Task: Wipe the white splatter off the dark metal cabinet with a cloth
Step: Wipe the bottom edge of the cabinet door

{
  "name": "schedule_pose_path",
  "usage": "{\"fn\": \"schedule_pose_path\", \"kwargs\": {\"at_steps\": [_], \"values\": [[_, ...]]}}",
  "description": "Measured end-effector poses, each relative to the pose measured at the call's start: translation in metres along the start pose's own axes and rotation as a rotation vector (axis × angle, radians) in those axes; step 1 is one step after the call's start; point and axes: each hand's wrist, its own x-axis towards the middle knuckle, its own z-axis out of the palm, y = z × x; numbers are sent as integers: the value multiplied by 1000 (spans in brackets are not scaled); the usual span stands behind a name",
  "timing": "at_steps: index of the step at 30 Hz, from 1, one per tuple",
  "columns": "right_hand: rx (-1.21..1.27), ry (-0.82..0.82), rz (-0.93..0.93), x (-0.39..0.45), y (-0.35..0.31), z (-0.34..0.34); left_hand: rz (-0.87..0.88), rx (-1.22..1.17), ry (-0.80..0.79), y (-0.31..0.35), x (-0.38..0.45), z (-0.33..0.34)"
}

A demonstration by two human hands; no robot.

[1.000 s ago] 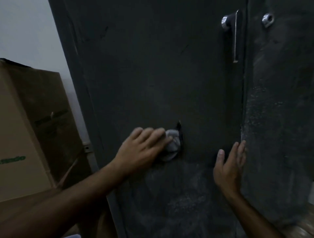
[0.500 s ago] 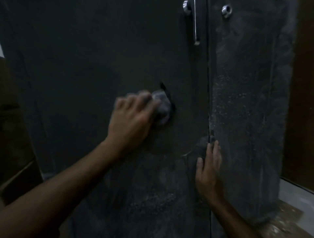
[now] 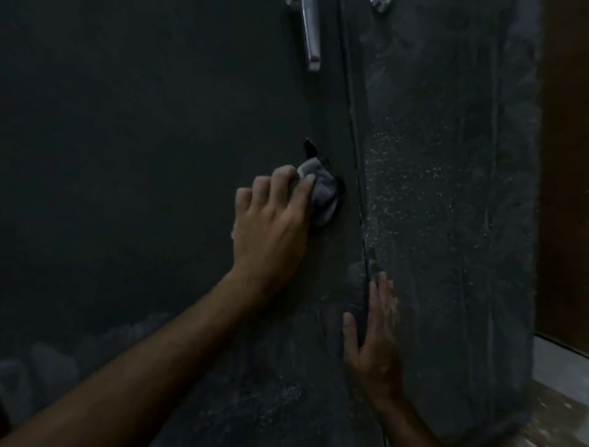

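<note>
The dark metal cabinet (image 3: 143, 143) fills the view, with a vertical seam between its left door and right door. My left hand (image 3: 271, 223) presses a crumpled grey cloth (image 3: 322, 191) against the left door, close to the seam. White splatter (image 3: 414, 178) speckles the right door, and paler smears (image 3: 255, 402) cover the lower part of the left door. My right hand (image 3: 373, 344) lies flat with fingers up against the cabinet at the seam, below the cloth, holding nothing.
A chrome lever handle (image 3: 310, 38) hangs at the top of the left door, with a chrome knob (image 3: 379, 3) on the right door. A brown surface (image 3: 567, 159) borders the cabinet on the right, above a pale floor strip (image 3: 557, 360).
The view has shifted right, so the cardboard box at the left has left the frame. My left hand has slid the cloth rightward toward the seam. My right hand stays flat on the cabinet.
</note>
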Motion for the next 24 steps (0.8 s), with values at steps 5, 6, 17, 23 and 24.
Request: {"fn": "schedule_pose_path", "kwargs": {"at_steps": [5,6,17,23,24], "values": [[81,-24,13,-2,4,-7,569,-67,-226,39,-90,25],[89,-28,19,-2,4,-8,580,-63,-224,35,-87,27],[0,-109,70,-11,9,-18,595,-69,-263,39,-82,28],[-22,-197,68,-14,2,-24,187,35,-53,18,-5,17],[-32,-202,66,-13,1,-25,47,45,-29,20,10,16]]}}
